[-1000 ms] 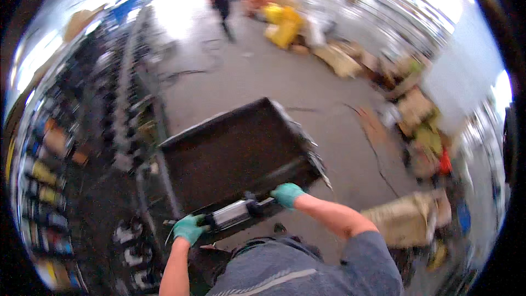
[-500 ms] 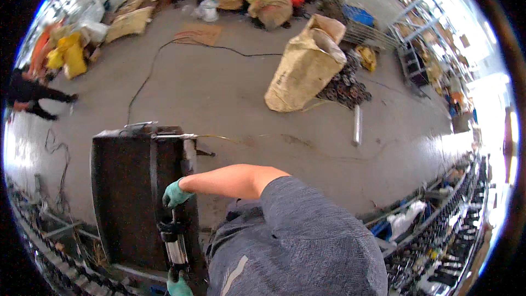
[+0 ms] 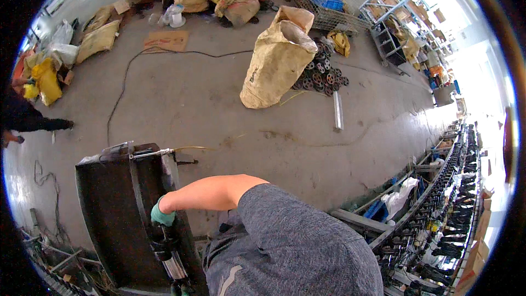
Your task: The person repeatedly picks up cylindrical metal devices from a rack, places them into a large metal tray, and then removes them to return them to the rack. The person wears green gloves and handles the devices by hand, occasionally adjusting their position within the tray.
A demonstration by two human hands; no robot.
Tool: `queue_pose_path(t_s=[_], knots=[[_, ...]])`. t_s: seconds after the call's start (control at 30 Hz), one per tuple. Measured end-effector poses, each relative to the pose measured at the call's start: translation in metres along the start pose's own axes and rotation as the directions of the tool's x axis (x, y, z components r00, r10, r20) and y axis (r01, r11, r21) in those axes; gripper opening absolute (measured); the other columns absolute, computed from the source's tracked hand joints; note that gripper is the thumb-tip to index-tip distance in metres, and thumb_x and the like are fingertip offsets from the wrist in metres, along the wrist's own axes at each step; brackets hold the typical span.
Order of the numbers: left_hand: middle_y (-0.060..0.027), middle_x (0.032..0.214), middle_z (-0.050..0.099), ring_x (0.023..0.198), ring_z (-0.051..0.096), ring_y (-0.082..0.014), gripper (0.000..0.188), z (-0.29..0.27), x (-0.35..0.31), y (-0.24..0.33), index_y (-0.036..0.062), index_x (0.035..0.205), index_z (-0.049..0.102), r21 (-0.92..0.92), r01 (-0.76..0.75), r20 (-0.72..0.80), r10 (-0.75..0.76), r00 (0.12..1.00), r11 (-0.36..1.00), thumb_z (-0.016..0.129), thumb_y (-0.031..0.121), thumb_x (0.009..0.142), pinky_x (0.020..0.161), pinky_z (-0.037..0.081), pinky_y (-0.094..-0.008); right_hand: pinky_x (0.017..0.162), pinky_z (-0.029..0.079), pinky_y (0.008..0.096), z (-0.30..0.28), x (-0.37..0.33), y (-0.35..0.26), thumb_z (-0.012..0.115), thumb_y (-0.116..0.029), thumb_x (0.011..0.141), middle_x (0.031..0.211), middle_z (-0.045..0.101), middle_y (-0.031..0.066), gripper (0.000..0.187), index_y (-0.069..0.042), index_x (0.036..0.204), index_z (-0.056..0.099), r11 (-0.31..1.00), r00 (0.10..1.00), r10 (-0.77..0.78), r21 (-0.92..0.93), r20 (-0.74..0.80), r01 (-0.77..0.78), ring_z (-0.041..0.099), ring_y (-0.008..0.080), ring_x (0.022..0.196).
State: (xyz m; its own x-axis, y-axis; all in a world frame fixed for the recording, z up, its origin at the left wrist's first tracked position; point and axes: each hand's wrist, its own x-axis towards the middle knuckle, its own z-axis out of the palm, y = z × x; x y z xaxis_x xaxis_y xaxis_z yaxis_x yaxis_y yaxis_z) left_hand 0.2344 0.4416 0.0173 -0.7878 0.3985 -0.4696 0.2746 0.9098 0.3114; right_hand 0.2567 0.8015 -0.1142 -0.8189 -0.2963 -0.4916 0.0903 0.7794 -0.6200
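Observation:
In a dark trough-like metal bin at the lower left lies a shiny metal cylinder with black ends. It slants down toward the picture's lower edge. My right hand, in a mint-green glove, is closed at the cylinder's upper end, with the bare forearm reaching across from the right. Its fingertips are partly hidden. Only a sliver of my left hand, in the same kind of glove, shows by the cylinder's lower end; its fingers are out of sight. A bar with a bright fitting crosses the bin's far end.
A tall open woven sack stands ahead beside a heap of dark round parts. A pale metal strip and a black cable lie on the floor. Racks of black parts line the right; a person's leg shows left.
The view has turned, so the bin and sacks sit farther left. The cylinder tilts more, its lower end toward the right. My left hand has dropped mostly out of view.

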Motion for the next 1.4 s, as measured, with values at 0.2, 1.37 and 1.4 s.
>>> queue_pose_path(t_s=[0.2,1.37,1.4], knots=[[-0.0123,0.116,0.073,0.102,0.067,-0.0258,0.034,0.009,0.004,-0.033,0.0020,0.121,0.071,-0.107,0.013,-0.025,-0.016,1.000,0.994,0.070,0.021,0.092,0.090,0.051,-0.0385,0.094,0.053,0.0478,-0.014,-0.034,-0.016,0.065,-0.027,0.089,0.121,0.071,0.0142,0.035,-0.007,0.117,0.073,0.998,0.999,0.050,0.024,-0.013,-0.050,0.065,0.0350,0.114],[0.0027,0.082,0.057,0.060,0.046,-0.0052,0.029,-0.074,-0.095,-0.005,0.0087,0.102,0.064,-0.903,-0.288,-0.426,-0.571,0.701,0.321,0.062,0.038,0.100,0.052,0.036,-0.0215,0.059,0.054,0.0429,-0.031,-0.097,0.061,0.061,-0.030,0.096,0.078,0.068,0.0182,0.028,-0.004,0.106,0.061,0.717,0.591,0.651,0.642,-0.476,-0.273,0.067,0.0304,0.064],[0.0024,0.082,0.057,0.061,0.047,-0.0054,0.029,-0.085,-0.095,0.004,0.0084,0.102,0.064,-0.880,-0.354,-0.470,-0.465,0.751,0.318,0.062,0.038,0.100,0.053,0.037,-0.0217,0.061,0.055,0.0432,-0.034,-0.094,0.073,0.062,-0.029,0.096,0.081,0.069,0.0180,0.028,-0.003,0.107,0.061,0.724,0.578,0.660,0.611,-0.479,-0.320,0.068,0.0305,0.068]])
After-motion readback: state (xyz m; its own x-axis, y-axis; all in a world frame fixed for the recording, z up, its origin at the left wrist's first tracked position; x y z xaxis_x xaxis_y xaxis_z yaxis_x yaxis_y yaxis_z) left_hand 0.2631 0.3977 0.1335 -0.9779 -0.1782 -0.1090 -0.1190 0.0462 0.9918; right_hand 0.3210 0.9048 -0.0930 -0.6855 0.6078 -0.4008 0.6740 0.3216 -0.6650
